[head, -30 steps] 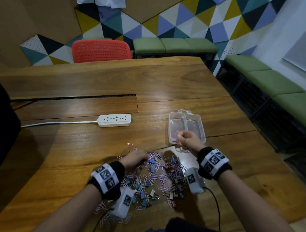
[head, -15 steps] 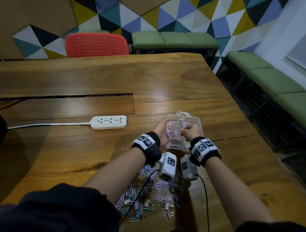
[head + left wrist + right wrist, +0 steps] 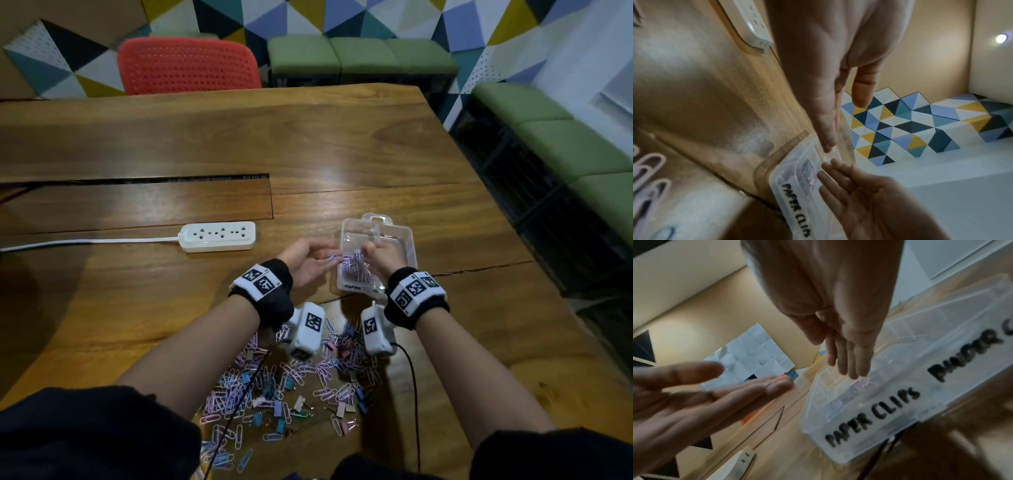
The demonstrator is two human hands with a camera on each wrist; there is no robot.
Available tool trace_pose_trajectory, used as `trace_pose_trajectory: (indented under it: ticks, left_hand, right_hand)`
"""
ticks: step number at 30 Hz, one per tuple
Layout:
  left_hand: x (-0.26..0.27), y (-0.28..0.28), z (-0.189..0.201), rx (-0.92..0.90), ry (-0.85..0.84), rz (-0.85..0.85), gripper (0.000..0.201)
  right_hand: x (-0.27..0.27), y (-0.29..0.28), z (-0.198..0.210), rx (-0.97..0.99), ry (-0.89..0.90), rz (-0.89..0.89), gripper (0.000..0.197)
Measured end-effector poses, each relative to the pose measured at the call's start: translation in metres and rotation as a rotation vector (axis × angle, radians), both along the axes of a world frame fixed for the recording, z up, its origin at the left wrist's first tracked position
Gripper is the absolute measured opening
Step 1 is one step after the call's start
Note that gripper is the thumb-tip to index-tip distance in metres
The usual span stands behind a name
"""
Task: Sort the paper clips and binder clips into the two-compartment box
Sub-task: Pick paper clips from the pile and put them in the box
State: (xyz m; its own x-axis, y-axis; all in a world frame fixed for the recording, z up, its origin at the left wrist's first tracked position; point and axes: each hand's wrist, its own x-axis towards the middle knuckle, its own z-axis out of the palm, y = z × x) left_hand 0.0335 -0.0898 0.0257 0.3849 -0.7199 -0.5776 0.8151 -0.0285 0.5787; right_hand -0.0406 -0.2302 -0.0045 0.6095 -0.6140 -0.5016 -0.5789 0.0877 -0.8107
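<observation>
The clear two-compartment box (image 3: 406, 240) stands on the table beyond the pile. Its front wall reads PAPER CLIPS (image 3: 869, 415) on the left and BINDER on the right. Several lilac paper clips (image 3: 354, 269) lie in the left compartment. My left hand (image 3: 308, 262) hovers palm-up at the box's left rim, fingers straight, and one clip (image 3: 331, 258) sits at its fingertips. My right hand (image 3: 378, 257) is over the box with straight fingers (image 3: 851, 363) pointing into the paper-clip side, holding nothing. A mixed pile of paper clips and binder clips (image 3: 291, 380) covers the table near me.
A white power strip (image 3: 219, 236) with its cord lies left of the box. A long slot (image 3: 137, 180) cuts the tabletop behind it. A red chair (image 3: 188, 65) stands at the far edge. The table's right edge (image 3: 496, 212) drops off beside green benches.
My left hand rose from the pile to the box with a handful of paper clips and opened. Clips now lie in the left compartment. The right hand stayed at the box.
</observation>
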Motion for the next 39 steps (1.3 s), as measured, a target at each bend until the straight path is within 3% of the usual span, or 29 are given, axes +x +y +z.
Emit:
trace_pose_trajectory:
  ticks: [5, 8, 11, 14, 15, 17, 19, 26, 31, 35, 39]
  left_hand:
    - [-0.01, -0.027, -0.002, -0.002, -0.069, -0.102, 0.036]
    - [-0.011, -0.036, -0.001, 0.102, -0.286, -0.173, 0.043]
    - [-0.006, -0.018, -0.001, 0.327, -0.713, -0.296, 0.039]
    - [0.0, 0.018, -0.017, 0.773, -1.168, -0.434, 0.044]
    - [0.002, 0.029, -0.023, 0.95, -1.264, -0.517, 0.047]
    - [0.002, 0.046, -0.035, 1.152, -1.267, -0.591, 0.051]
    - [-0.005, 0.056, -0.043, 1.167, -1.193, -0.576, 0.052]
    - [-0.039, 0.056, -0.056, 1.114, -1.31, -0.593, 0.057]
    - [-0.055, 0.048, -0.058, 0.958, -1.382, -0.68, 0.06]
    - [-0.061, 0.047, -0.059, 0.859, -1.542, -0.808, 0.042]
    - [-0.068, 0.048, -0.058, 0.847, -1.67, -0.895, 0.025]
  right_hand:
    - [-0.02, 0.013, 0.006, -0.124, -0.164, -0.114, 0.027]
    - [-0.047, 0.025, 0.011, -0.144, -0.186, -0.067, 0.021]
    - [-0.079, 0.036, 0.004, -0.167, -0.075, 0.16, 0.021]
    - [-0.095, 0.048, -0.014, -0.307, 0.088, 0.377, 0.016]
    - [-0.095, 0.051, -0.019, -0.379, 0.132, 0.427, 0.02]
    - [-0.093, 0.057, -0.025, -0.498, 0.251, 0.474, 0.028]
    - [-0.088, 0.059, -0.025, -0.538, 0.344, 0.434, 0.035]
    - [-0.065, 0.069, -0.027, -0.535, 0.306, 0.38, 0.042]
    - [-0.061, 0.08, -0.03, -0.593, 0.2, 0.505, 0.016]
    - [-0.067, 0.079, -0.033, -0.633, 0.15, 0.699, 0.022]
    - [-0.07, 0.077, -0.03, -0.659, 0.166, 0.756, 0.024]
